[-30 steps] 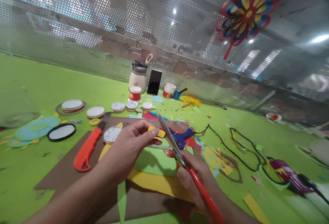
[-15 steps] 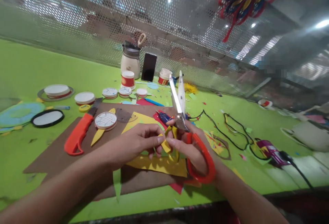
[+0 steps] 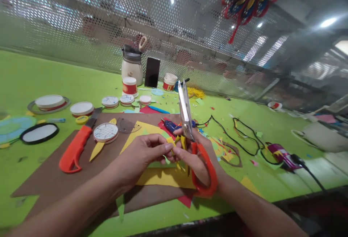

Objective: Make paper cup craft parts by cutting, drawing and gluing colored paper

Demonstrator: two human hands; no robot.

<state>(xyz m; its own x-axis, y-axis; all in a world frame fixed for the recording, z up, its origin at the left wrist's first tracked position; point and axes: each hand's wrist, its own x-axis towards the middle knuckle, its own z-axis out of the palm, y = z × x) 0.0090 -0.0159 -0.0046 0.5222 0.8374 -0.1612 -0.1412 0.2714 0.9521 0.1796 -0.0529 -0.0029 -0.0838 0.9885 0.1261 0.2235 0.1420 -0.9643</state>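
Between thumb and fingers my left hand (image 3: 143, 155) pinches a small yellow paper piece (image 3: 171, 142). My right hand (image 3: 199, 160) meets it from the other side, its thumb at the same piece. Scissors with orange handles (image 3: 211, 173) hang on that right hand, blades pointing up and slightly parted. More curled yellow strips (image 3: 183, 143) show at the right fingers; whether they are one piece I cannot tell. Beneath the hands lie a yellow sheet (image 3: 165, 179) and brown boards (image 3: 146, 199). Behind the right hand rests a dark blue tool with a cord (image 3: 172, 125).
An orange-handled knife (image 3: 74, 150) lies left, beside a patterned white disc (image 3: 106, 132) on a yellow leaf shape. Several lidded tubs, a jug (image 3: 132, 66) and a phone (image 3: 152, 72) stand at the back. A black cord runs right to a purple block (image 3: 282, 155).
The view has shifted slightly, so most things sit further left. The scissor blades look closer together, and the yellow piece between my fingers has turned a little. Both hands keep their holds.
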